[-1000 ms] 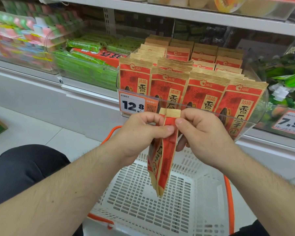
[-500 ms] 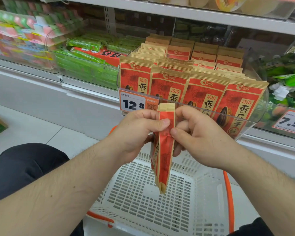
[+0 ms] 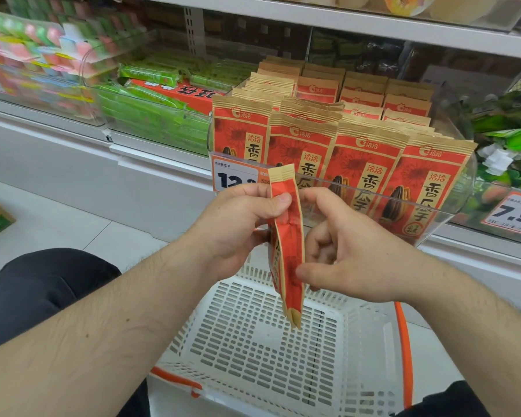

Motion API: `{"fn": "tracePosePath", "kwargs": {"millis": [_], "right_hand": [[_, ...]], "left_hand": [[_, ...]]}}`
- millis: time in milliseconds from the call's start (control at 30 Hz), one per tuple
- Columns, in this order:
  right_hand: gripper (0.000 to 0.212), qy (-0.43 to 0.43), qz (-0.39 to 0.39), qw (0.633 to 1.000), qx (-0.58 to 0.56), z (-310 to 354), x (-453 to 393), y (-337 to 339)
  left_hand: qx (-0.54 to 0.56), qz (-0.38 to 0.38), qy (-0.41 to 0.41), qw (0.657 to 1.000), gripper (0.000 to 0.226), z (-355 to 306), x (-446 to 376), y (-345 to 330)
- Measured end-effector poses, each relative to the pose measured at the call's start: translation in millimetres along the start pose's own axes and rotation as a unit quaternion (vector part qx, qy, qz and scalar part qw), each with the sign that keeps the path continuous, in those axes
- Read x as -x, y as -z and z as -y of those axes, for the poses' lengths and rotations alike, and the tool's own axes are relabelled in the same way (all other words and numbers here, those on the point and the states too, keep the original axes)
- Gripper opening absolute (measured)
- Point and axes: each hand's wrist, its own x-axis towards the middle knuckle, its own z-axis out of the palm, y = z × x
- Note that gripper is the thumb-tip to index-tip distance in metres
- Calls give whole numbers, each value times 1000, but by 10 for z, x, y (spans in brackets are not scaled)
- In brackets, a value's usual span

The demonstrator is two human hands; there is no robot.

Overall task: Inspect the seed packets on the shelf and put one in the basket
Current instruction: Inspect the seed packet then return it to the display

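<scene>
Bright even light, blurred edges

seed packet (image 3: 288, 245) between left hand (image 3: 238, 227) and right hand (image 3: 352, 251), over basket (image 3: 253, 350) | packet rows (image 3: 364, 164) in bin (image 3: 451, 218) behind | price tag (image 3: 232, 176) on bin front

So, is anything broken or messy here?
No, nothing stands out. The shelf packets stand in tidy rows, nothing looks torn or spilled, and the left hand and right hand hold one packet above the basket.

Red seed packet (image 3: 291, 245) edge-on above white basket (image 3: 253, 341)
</scene>
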Motion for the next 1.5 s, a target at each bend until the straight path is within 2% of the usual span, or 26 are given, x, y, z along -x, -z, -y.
{"fn": "tracePosePath", "kwargs": {"millis": [67,233,367,633,867,967,1033,1133,1233,1333,1500], "right_hand": [[92,-2,16,1000,-3,5,4,3],[96,8,32,999,3,-7,-9,3],[114,-23,72,996,53,21,19,7],[121,-12,99,995,20,-11,16,17],[123,-9,105,994,15,-29,35,33],[128,-23,79,996,29,-66,22,32],[129,-18,39,998,55,-85,1,33],[111,32,-33,999,-1,-152,-54,11],[99,6,-96,993,-75,-208,-83,-61],[91,-42,-153,986,-52,-200,-95,-93],[60,-60,-217,974,-8,-138,-82,-83]], "left_hand": [[-4,5,-6,1000,16,9,-2,3],[-10,-4,-8,1000,15,27,-4,5],[-5,-2,-10,1000,11,10,3,-8],[10,-2,-18,1000,10,-5,3,1],[19,-2,-22,1000,20,1,-15,3],[38,18,-22,999,8,-8,2,7],[64,47,-5,997,28,-10,5,19],[114,95,-6,989,44,-11,22,12],[156,101,-4,983,41,-39,39,-13],[154,92,-16,984,26,-43,32,-21],[106,43,-64,991,29,-73,49,-42]]}}
